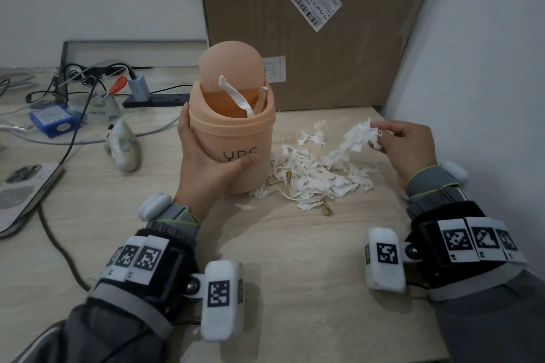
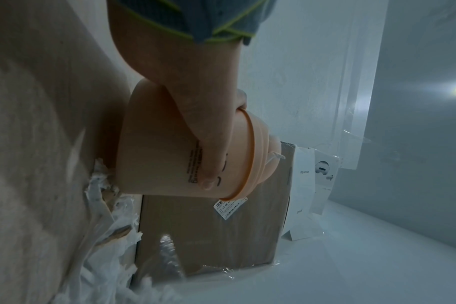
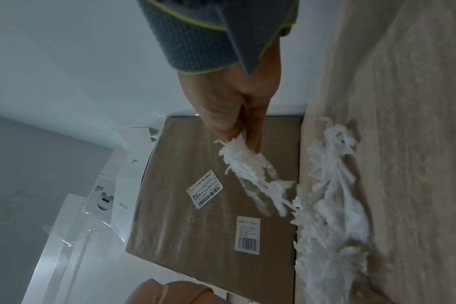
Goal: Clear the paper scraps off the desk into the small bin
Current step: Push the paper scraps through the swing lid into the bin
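A small peach bin (image 1: 236, 138) with a domed swing lid stands on the wooden desk (image 1: 280, 259); white paper strips (image 1: 240, 99) stick out of its opening. My left hand (image 1: 203, 162) grips the bin's side, fingers and thumb wrapped round it (image 2: 211, 156). To the bin's right lies a pile of white paper scraps (image 1: 312, 180). My right hand (image 1: 404, 144) hovers above the pile's right side and pinches a bunch of scraps (image 1: 351, 144) that dangles toward the pile; the same bunch of scraps (image 3: 245, 162) shows in the right wrist view.
A large cardboard box (image 1: 318, 26) leans against the wall behind the bin. Cables, a power strip (image 1: 156, 99), a blue device (image 1: 54, 121) and a crumpled white object (image 1: 124, 147) crowd the desk's left. The white wall (image 1: 486, 53) is close on the right.
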Demonstrator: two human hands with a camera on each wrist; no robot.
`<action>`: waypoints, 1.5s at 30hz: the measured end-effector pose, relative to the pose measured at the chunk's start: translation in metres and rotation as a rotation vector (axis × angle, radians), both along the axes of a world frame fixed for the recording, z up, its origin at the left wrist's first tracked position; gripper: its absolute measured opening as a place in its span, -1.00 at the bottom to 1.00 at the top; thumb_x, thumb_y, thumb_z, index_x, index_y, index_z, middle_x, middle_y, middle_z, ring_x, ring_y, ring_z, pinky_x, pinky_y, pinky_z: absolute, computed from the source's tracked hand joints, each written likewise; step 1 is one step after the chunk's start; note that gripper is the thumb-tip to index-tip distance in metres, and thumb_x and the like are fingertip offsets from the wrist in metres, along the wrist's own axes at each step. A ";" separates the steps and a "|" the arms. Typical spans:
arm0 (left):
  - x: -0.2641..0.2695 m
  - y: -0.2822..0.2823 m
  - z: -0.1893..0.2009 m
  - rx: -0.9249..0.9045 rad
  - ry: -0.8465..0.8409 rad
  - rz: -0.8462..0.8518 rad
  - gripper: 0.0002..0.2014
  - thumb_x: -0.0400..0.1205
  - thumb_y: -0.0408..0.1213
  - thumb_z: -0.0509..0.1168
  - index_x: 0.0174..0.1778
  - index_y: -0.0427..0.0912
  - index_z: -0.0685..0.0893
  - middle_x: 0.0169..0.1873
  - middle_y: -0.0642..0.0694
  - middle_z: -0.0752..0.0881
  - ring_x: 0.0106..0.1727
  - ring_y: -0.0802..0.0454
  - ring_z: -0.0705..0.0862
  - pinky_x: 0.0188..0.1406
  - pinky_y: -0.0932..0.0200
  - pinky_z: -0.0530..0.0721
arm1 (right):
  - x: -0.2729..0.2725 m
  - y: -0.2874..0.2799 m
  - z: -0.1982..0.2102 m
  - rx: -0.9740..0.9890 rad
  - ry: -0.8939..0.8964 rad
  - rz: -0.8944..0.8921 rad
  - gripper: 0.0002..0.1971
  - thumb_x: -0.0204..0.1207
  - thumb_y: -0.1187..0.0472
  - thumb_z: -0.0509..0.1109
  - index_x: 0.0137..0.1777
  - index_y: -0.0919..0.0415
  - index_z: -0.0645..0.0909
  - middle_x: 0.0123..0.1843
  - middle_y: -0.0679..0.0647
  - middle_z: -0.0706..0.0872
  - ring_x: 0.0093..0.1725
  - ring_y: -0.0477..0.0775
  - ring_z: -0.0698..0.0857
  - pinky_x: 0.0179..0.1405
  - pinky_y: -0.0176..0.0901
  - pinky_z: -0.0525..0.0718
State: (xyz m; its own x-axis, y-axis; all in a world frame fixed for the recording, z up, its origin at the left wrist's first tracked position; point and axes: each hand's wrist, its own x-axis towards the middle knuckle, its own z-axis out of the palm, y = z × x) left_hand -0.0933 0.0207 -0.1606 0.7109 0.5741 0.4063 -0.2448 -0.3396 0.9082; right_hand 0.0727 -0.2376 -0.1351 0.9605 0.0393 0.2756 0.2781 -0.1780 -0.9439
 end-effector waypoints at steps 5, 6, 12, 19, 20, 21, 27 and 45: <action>0.001 0.001 -0.001 0.010 -0.004 -0.009 0.31 0.26 -0.32 0.73 0.73 0.11 -0.07 0.60 0.07 0.35 0.51 0.28 0.46 0.34 0.29 0.56 | -0.002 0.000 0.000 0.010 0.150 0.025 -0.79 0.45 0.49 0.30 -0.19 0.25 0.73 -0.25 0.14 0.73 -0.49 -0.12 0.73 -0.38 -0.45 0.73; 0.001 0.001 -0.001 0.009 -0.004 -0.011 0.32 0.23 -0.27 0.73 0.73 0.11 -0.07 0.60 0.07 0.35 0.52 0.24 0.47 0.38 0.23 0.56 | -0.003 0.000 0.000 0.010 0.171 0.028 -0.75 0.45 0.49 0.29 -0.30 0.23 0.72 -0.33 0.10 0.71 -0.54 -0.17 0.71 -0.43 -0.45 0.71; 0.000 0.001 0.000 0.016 0.007 -0.013 0.35 0.14 -0.06 0.69 0.73 0.14 -0.07 0.61 0.07 0.35 0.55 0.17 0.46 0.49 0.03 0.56 | 0.000 0.004 -0.001 0.075 0.372 0.077 -0.72 0.47 0.38 0.30 -0.49 0.29 0.46 -0.65 0.05 0.59 -0.44 0.01 0.69 -0.42 -0.27 0.58; 0.000 0.001 0.000 0.010 0.001 -0.017 0.35 0.12 -0.02 0.68 0.73 0.12 -0.06 0.60 0.08 0.37 0.54 0.21 0.47 0.41 0.17 0.57 | -0.004 0.002 -0.009 -0.113 0.294 0.203 -0.74 0.38 0.47 0.48 0.09 0.41 0.69 -0.02 0.27 0.74 -0.06 0.09 0.68 -0.31 -0.49 0.68; 0.000 0.001 0.000 0.010 -0.003 -0.018 0.35 0.13 -0.04 0.69 0.73 0.12 -0.06 0.60 0.08 0.36 0.54 0.21 0.47 0.41 0.18 0.57 | -0.005 0.002 -0.008 -0.099 0.281 0.197 -0.75 0.37 0.48 0.48 0.06 0.40 0.70 -0.02 0.27 0.74 -0.08 0.10 0.69 -0.29 -0.49 0.69; 0.000 0.001 0.000 0.011 -0.006 -0.021 0.34 0.14 -0.07 0.69 0.73 0.11 -0.05 0.60 0.07 0.36 0.54 0.20 0.46 0.42 0.17 0.57 | -0.007 0.002 -0.007 -0.090 0.272 0.192 -0.76 0.36 0.50 0.48 0.03 0.40 0.70 -0.04 0.27 0.74 -0.14 0.09 0.69 -0.30 -0.48 0.69; 0.000 0.000 0.000 0.010 -0.013 -0.033 0.34 0.12 -0.03 0.68 0.73 0.13 -0.05 0.61 0.07 0.35 0.55 0.20 0.46 0.41 0.20 0.57 | -0.004 0.000 -0.007 -0.123 0.199 0.144 -0.92 0.39 0.49 0.46 -0.16 0.35 0.72 -0.30 0.13 0.71 -0.32 0.03 0.66 -0.32 -0.34 0.72; 0.002 0.002 -0.002 0.020 -0.006 -0.019 0.28 0.31 -0.40 0.70 0.74 0.10 -0.07 0.60 0.08 0.35 0.52 0.23 0.46 0.36 0.30 0.54 | -0.005 0.007 0.000 -0.036 0.121 0.122 -0.80 0.36 0.44 0.49 -0.38 0.24 0.56 -0.36 0.13 0.68 -0.25 0.13 0.65 -0.06 0.05 0.68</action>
State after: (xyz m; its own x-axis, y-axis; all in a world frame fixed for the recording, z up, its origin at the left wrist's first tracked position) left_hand -0.0917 0.0223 -0.1622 0.7191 0.5523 0.4218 -0.2570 -0.3525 0.8998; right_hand 0.0677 -0.2306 -0.1355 0.9740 0.1653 0.1549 0.1848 -0.1841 -0.9654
